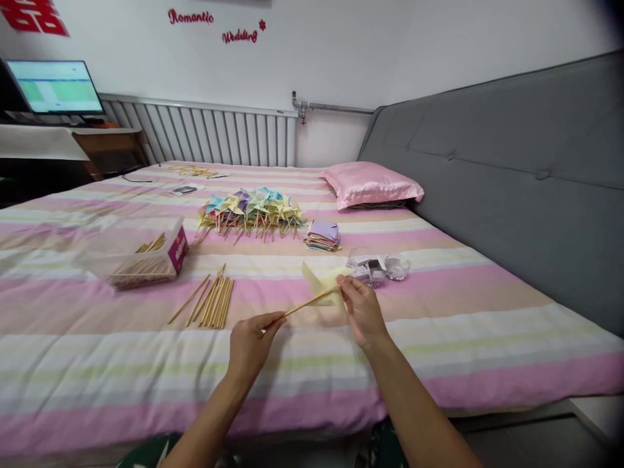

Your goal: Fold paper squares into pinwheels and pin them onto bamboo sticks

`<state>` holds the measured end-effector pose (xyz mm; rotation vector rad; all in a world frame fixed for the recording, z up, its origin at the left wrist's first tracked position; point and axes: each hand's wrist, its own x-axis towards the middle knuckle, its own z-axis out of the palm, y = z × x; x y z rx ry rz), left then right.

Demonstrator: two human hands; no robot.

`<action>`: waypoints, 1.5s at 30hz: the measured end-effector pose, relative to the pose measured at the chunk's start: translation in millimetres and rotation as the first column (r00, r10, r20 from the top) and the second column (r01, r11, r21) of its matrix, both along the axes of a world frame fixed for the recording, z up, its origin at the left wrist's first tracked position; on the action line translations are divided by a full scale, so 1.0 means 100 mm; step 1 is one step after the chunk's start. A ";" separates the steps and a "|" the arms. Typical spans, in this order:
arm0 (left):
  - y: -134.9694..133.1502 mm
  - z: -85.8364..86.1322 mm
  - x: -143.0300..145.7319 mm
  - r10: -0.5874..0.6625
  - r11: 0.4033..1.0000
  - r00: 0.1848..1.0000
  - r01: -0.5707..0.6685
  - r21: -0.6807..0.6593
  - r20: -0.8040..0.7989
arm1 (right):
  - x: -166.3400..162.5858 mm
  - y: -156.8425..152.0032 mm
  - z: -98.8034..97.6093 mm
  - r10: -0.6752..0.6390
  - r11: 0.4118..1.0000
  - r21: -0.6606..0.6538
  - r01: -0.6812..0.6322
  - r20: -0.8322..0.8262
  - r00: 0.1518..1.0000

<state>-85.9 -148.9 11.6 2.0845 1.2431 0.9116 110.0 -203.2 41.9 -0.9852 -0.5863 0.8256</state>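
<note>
Over the striped bedspread [322, 383], my left grip [251, 341] and right grip [361, 311] pinch a thin wooden stick [309, 303] near opposite ends, it being likely light, stiff and safer to hold than the crease-prone pale-yellow paper [316, 283].

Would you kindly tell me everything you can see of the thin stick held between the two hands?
The thin stick is straight, slender and light tan, and looks like wood or bamboo. It slants upward in the picture from the left hand, which pinches its lower end, to the right hand, which holds its upper end. It crosses in front of the pale yellow paper, over the striped bed cover. The right fingers hide whether stick and paper are fastened.
</note>
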 end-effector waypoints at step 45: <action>-0.19 0.07 0.17 -0.054 0.719 0.865 0.381 -0.582 0.499 | -0.28 -0.04 -0.08 -0.310 0.950 0.115 0.290 0.433 0.846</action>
